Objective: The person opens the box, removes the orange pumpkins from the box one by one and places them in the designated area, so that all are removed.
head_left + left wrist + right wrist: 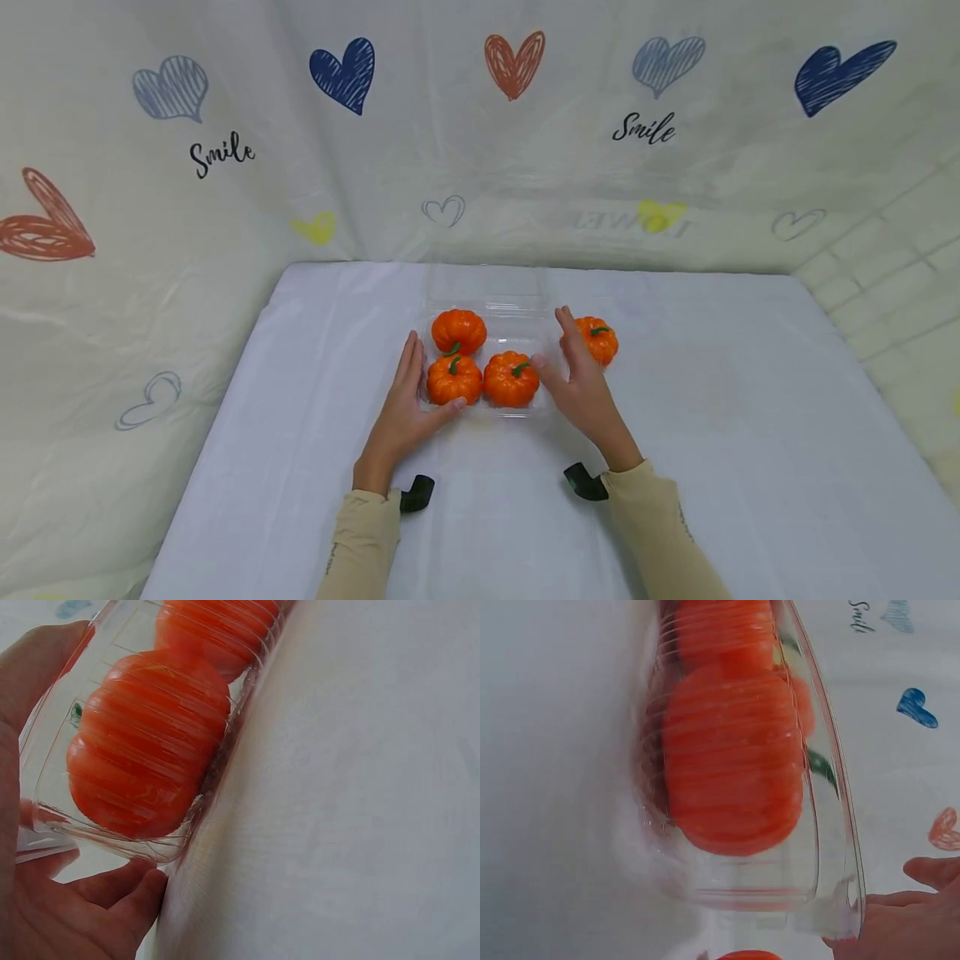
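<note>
A clear plastic clamshell box (517, 321) lies on the table with its lid (486, 283) folded back. Inside are three orange toy pumpkins with green stems: one at back left (459, 327), one at front left (454, 383) and one at front right (510, 383). My left hand (401, 421) holds the box's front left corner, thumb over the front rim, fingers along the left side. At the right side is my right hand (585, 400), fingers extended, thumb close to the front right pumpkin. Another pumpkin (604, 344) sits right of the box, partly behind that hand.
A white cloth covers the table (750, 433). Behind it hangs a pale curtain (480, 150) printed with hearts and "Smile". Dark wrist-worn devices (417, 494) show at both cuffs.
</note>
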`<state>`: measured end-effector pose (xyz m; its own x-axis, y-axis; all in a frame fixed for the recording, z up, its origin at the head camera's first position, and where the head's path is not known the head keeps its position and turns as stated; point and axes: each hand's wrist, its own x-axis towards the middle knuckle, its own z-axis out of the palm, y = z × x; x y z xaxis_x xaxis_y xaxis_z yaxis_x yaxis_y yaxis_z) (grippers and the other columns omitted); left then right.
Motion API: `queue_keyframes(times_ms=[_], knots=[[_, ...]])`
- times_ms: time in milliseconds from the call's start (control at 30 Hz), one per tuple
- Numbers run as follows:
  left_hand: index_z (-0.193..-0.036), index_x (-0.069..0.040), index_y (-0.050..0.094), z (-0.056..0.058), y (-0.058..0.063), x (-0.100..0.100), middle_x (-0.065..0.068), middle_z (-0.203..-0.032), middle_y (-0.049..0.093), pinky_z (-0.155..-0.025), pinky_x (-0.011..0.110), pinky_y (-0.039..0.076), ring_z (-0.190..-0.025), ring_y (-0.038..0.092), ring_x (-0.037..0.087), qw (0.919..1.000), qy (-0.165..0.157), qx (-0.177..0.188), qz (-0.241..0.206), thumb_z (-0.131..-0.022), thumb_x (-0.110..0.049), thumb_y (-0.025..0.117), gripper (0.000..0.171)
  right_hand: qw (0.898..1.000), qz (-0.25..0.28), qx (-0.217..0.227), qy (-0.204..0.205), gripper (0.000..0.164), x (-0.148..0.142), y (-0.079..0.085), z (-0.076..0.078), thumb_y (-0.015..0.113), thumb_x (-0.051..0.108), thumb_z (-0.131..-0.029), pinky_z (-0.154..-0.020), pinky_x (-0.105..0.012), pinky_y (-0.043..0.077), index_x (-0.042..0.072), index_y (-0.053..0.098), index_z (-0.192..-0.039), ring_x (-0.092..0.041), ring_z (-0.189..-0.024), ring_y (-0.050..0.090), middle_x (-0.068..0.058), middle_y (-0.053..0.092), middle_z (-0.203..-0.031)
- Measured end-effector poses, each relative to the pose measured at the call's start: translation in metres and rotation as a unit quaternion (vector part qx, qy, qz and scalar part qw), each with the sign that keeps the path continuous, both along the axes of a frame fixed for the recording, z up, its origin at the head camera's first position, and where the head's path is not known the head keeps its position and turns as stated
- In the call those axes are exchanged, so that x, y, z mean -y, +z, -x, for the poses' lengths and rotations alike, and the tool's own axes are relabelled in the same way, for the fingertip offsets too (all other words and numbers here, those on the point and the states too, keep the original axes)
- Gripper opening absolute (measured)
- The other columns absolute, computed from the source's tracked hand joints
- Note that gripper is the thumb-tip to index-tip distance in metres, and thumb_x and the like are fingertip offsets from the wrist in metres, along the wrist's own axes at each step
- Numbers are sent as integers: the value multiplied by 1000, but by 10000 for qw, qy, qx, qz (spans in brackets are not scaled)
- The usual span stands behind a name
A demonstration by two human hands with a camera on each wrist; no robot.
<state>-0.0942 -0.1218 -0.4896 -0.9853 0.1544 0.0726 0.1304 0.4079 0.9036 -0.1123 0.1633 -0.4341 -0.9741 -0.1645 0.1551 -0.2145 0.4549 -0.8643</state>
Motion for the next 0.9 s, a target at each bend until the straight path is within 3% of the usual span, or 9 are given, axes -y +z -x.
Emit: queue_keyframes(times_ms=[267,433,667,900], knots=[[-173,-9,10,0,-1,0,-14,-178,-4,-126,47,26,-163,12,18,9999,4,12,105,-90,-54,82,119,9963,-650,-31,559,89,13,-3,-2,73,40,-103,-123,-66,26,7,24,-171,-37,-161,20,-13,16,-178],[-173,-8,10,1,0,1,-14,-178,-4,-126,48,25,-163,10,17,9999,-8,-12,168,-91,-56,81,119,9925,-859,162,855,91,15,-1,0,75,42,-101,-122,-63,33,3,28,-168,-40,-154,36,-20,34,-170],[-173,-8,11,2,-1,1,-12,-178,-3,-125,49,27,-164,10,19,9998,14,7,201,-90,-56,81,118,9847,-1251,193,1201,74,19,2,1,76,33,-101,-121,-59,37,-6,46,-156,-40,-148,46,-22,51,-158],[-173,-8,10,2,1,1,-11,-178,-3,-125,48,27,-163,10,18,9999,-15,32,149,-90,-55,81,118,9791,-1621,42,1229,62,22,1,-1,79,21,-99,-120,-58,39,-6,56,-149,-42,-147,47,-23,53,-156]])
